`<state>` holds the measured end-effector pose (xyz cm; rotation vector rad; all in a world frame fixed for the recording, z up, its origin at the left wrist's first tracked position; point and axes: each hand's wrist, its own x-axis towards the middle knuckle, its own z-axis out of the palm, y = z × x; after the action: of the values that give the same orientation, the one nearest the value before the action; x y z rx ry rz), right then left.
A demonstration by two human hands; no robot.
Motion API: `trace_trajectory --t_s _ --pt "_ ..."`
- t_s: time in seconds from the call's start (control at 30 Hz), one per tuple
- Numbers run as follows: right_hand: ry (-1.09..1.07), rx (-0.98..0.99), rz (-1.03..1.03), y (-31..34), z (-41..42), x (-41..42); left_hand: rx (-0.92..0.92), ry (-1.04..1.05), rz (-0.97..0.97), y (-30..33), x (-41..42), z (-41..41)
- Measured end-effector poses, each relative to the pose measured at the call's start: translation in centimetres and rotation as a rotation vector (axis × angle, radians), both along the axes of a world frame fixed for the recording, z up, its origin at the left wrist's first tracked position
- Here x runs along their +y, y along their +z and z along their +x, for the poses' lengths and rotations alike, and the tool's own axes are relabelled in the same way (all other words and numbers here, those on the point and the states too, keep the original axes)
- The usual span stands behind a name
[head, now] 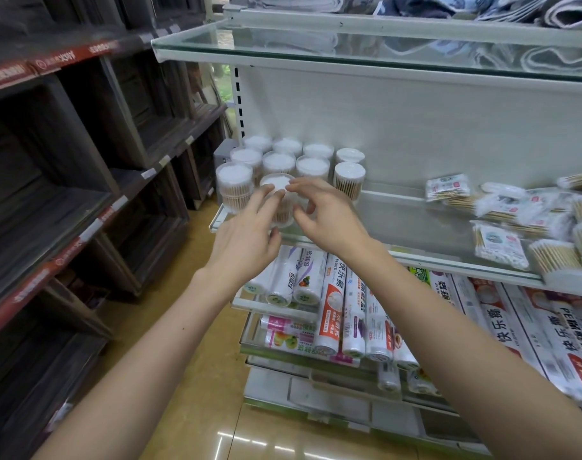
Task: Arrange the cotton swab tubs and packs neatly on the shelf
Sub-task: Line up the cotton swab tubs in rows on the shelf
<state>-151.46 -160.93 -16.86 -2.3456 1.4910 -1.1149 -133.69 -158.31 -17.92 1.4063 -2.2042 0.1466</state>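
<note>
Several clear round cotton swab tubs (312,166) with white lids stand in rows at the left end of the glass shelf (415,257). One tub (278,184) stands at the front edge between my hands. My left hand (246,240) holds its left side, fingers on the upper wall and thumb low at the front. My right hand (329,217) curls round its right side, index finger over the lid. Flat cotton swab packs (502,240) lie in a loose heap at the shelf's right end.
A glass shelf above (382,48) carries folded cloths. Rolls of plastic bags (332,313) and boxed wraps fill the shelves below. Dark wooden racks (67,161) line the left side of the aisle. Bare glass lies between the tubs and the packs.
</note>
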Motion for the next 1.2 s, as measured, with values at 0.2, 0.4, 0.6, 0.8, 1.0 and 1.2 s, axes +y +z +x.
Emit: trace_trajectory --t_s 0.2,0.4,0.6,0.8,1.0,1.2 --pt "0.017 0.049 0.128 0.5 0.6 -0.5 -0.029 0.087 0.038 0.3 -0.8 0.0" --pt "0.005 0.065 0.131 0.7 0.9 -0.9 0.012 0.113 0.093 1.1 -2.0 0.3" --pt "-0.009 0.084 0.121 0.5 1.1 -1.3 0.044 0.091 0.114 1.7 -2.3 0.1" --pt "-0.011 -0.114 0.204 0.8 1.2 -2.0 0.042 0.110 0.130 3.3 -2.4 -0.5" --pt "-0.033 -0.102 0.116 0.8 -0.6 -0.9 0.076 0.101 0.167 5.3 -3.8 -2.7" --pt "-0.312 -0.135 0.173 1.4 -7.5 1.8 0.237 -0.126 0.219 5.5 -3.9 -8.6"
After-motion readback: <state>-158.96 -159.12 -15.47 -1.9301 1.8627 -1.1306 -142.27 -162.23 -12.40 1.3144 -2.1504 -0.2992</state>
